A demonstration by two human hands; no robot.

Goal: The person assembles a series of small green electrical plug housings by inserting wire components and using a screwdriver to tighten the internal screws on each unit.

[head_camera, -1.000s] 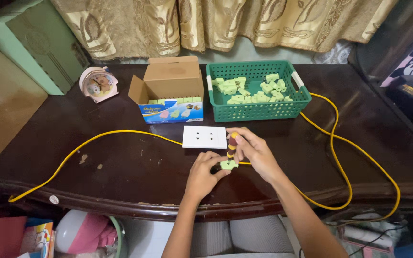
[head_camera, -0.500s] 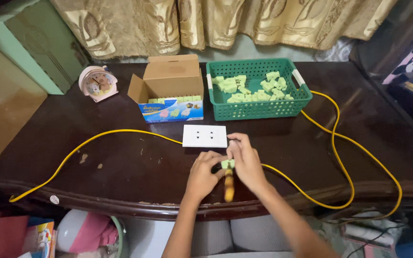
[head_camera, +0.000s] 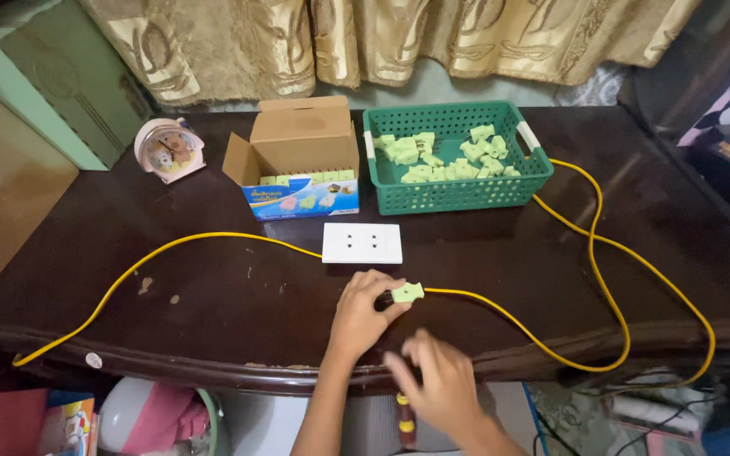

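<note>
A yellow cable (head_camera: 171,247) is laid across the dark table (head_camera: 213,321), from the left edge up to a white socket plate (head_camera: 362,243). A small pink clock (head_camera: 168,149) is stood near the table's back left. To its right an open cardboard box (head_camera: 302,156) is set, with pale green plugs lined along its front. Just right of the box, a green basket (head_camera: 454,190) is filled with loose green plugs.

Below the plate, a green plug (head_camera: 406,293) is gripped by the fingers of the left hand (head_camera: 363,312), which are closed around its dark end; the plug is held just above the tabletop, near the front edge. From the plug the cable is carried on to the right, looped off the table's front and back up toward the basket.

The right hand (head_camera: 437,384) is seen blurred at the front edge, apart from the plug, with a screwdriver (head_camera: 402,418) partly hidden under it. Whether its fingers are closed on the tool cannot be told.
</note>
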